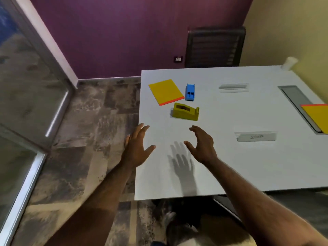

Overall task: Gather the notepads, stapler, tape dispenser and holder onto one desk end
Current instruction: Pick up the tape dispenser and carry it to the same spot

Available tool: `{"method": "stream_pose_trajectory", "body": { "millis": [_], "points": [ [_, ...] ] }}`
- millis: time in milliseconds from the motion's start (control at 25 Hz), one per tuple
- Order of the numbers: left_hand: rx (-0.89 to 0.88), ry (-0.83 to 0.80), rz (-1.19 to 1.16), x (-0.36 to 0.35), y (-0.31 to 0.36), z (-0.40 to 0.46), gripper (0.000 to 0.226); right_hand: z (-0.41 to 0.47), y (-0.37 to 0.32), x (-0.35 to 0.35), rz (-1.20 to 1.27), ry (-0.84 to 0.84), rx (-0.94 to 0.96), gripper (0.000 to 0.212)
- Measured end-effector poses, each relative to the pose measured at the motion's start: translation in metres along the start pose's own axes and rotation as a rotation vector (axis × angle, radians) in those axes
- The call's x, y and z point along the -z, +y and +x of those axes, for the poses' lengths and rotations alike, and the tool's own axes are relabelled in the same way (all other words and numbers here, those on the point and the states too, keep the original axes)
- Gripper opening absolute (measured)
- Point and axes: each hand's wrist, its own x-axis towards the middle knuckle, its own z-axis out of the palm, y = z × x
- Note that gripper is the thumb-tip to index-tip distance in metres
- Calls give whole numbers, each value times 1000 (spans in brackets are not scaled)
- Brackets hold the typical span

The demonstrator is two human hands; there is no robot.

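Note:
On the white desk [230,166], near its left end, lie a yellow notepad [165,91] with an orange edge, a blue stapler [190,92] to its right, and an olive-yellow tape dispenser [185,111] in front of both. A second yellow notepad [316,116] lies at the far right, cut off by the frame. My left hand [136,148] hovers over the desk's left edge, fingers spread, empty. My right hand [202,144] hovers just in front of the tape dispenser, palm turned inward, fingers apart, holding nothing. I see no holder that I can identify for sure.
Two clear acrylic stands [233,88] [256,136] sit mid-desk. A grey cable tray slot [294,98] runs along the right. A white cup [289,63] stands at the far right corner. A black chair [214,47] is behind the desk. A glass partition [26,103] is at left.

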Motion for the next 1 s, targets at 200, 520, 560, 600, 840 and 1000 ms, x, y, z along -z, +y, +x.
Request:
{"method": "stream_pose_trajectory", "body": {
  "millis": [200, 520, 560, 600, 840, 1000],
  "points": [
    [55, -94, -153, -35, -6, 56, 78, 47, 35, -17, 116, 58, -171, 60],
    [195, -222, -192, -103, -39, 121, 84, 141, 104, -57, 368, 50, -427, 68],
    [194, -234, -182, -109, -44, 126, 85, 150, 112, -61, 379, 37, -462, 72],
    [194, -243, -172, -114, -49, 131, 85, 159, 121, -65, 389, 24, -504, 76],
    [202, -325, -53, -139, -72, 154, 86, 190, 159, -78, 346, -97, -527, 89],
    [250, -363, 12, -150, -80, 161, 90, 203, 164, -80, 315, -111, -413, 74]
  ]
}}
